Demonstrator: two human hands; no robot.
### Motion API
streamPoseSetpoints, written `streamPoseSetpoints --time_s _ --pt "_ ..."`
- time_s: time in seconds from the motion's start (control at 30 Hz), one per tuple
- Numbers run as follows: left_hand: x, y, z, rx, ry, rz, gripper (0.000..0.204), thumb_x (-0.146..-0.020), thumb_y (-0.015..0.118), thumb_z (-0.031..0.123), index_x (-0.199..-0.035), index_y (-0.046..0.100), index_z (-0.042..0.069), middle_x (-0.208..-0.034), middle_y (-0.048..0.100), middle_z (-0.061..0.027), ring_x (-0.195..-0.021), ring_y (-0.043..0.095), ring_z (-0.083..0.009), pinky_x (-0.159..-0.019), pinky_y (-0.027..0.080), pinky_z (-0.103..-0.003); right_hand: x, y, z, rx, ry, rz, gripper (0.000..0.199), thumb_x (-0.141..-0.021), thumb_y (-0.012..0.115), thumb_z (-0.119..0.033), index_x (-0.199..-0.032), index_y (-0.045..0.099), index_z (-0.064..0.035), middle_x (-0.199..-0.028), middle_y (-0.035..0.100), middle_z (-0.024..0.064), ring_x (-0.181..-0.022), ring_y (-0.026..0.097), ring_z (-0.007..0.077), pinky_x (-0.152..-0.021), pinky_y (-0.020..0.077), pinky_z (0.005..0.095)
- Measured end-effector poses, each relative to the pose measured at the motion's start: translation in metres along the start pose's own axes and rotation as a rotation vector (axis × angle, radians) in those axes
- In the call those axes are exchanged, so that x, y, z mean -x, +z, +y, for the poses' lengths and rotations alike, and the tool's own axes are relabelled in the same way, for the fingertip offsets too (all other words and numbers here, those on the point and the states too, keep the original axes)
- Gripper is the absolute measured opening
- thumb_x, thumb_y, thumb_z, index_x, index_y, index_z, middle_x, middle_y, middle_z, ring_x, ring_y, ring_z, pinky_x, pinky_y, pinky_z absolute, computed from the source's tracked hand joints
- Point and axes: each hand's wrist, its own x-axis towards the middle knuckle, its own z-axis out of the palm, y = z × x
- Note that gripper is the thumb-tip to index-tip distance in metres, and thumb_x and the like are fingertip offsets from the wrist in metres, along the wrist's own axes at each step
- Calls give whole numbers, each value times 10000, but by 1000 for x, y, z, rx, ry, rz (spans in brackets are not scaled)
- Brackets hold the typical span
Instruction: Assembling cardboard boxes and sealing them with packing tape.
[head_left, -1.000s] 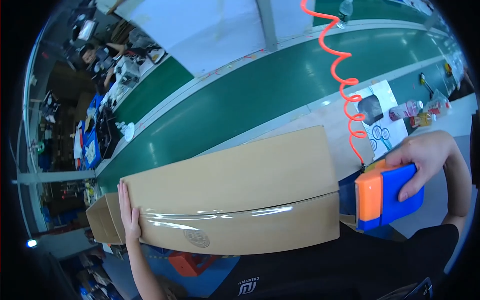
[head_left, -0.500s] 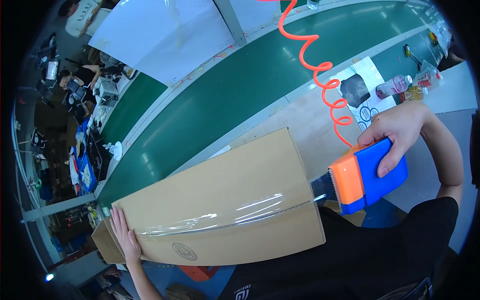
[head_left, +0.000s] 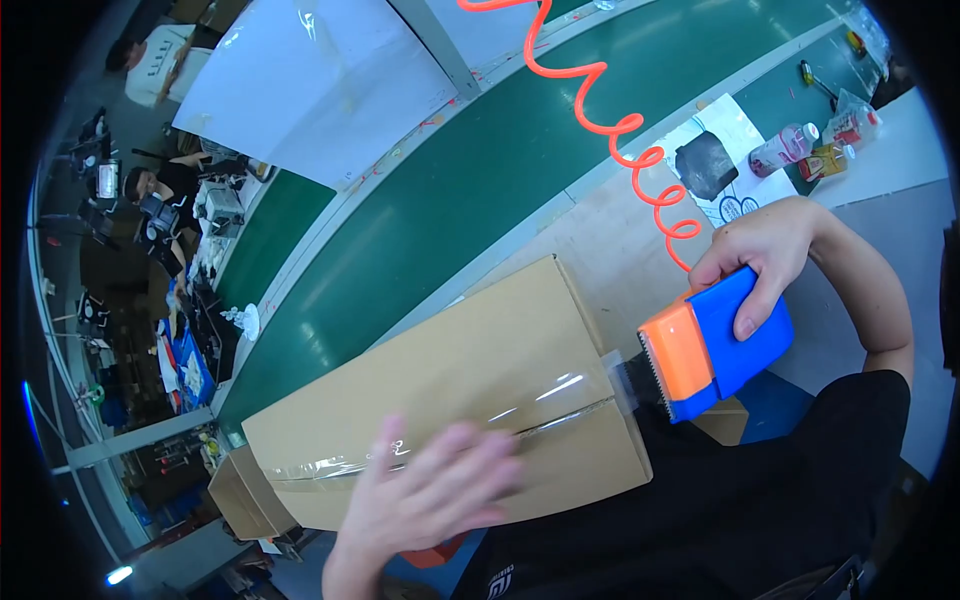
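Observation:
A long brown cardboard box (head_left: pixel 430 370) lies before me, its top flaps meeting at a seam covered with clear tape (head_left: pixel 560 398). My right hand (head_left: pixel 765 255) grips a blue and orange tape dispenser (head_left: pixel 715 340) by its blue body, just off the box's right end. A strip of tape (head_left: pixel 622 382) runs from the dispenser's toothed edge to the end of the seam. Over the lower middle of the box is my left hand (head_left: pixel 430 490), blurred, fingers spread and holding nothing. Whether it touches the cardboard I cannot tell.
An orange coiled hose (head_left: pixel 625 125) hangs down behind the dispenser. Bottles (head_left: pixel 785 150) and a screwdriver (head_left: pixel 815 80) lie at the back right. A smaller open carton (head_left: pixel 245 495) stands at the lower left. Two people (head_left: pixel 165 60) are farther off at the upper left.
My left hand has left the box's far left end and moved right along the seam. The dispenser has shifted slightly left and down, with tape now stuck at the box's right edge.

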Motion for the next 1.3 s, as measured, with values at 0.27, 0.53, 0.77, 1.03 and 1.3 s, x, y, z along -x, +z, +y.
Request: streamPoseSetpoints --time_s 0.27,0.53,0.77,1.03,1.3 --pt "-125 15 -8 200 549 112 535 -930 536 411 -1400 491 160 -1473 460 4 -1373 423 -175 -1168 240 -504 9 10 17 -150 12 -23 428 -854 759 -349 -990 625 34 -773 642 41 -682 603 107 -585 468 272" --pt "-135 32 -14 130 542 187 317 -933 552 280 -1181 646 107 -1307 590 -2 -1252 547 -150 -1059 372 -386 -1 23 55 -120 -97 87 425 -850 754 -378 -823 554 -4 -700 583 31 -640 560 138 -573 428 304" --pt "-141 28 -9 183 465 -46 450 -930 535 426 -1257 640 136 -1340 592 1 -1272 537 -136 -1147 267 -422 27 25 64 -97 -5 140 452 -845 744 -414 -861 590 11 -709 612 54 -639 592 166 -577 450 306" --pt "-148 20 3 227 412 -177 553 -893 548 485 -1272 616 88 -1328 589 -58 -1271 532 -202 -1162 259 -460 5 25 7 314 368 115 621 -910 558 -544 -899 658 68 -807 661 227 -754 645 341 -692 519 420" --pt "-186 21 9 261 472 -388 427 -864 614 374 -950 629 -44 -1005 647 -164 -992 622 -294 -944 473 -390 -1 38 66 1122 683 -127 529 -864 617 -479 -825 689 43 -744 671 217 -733 664 377 -693 534 446"
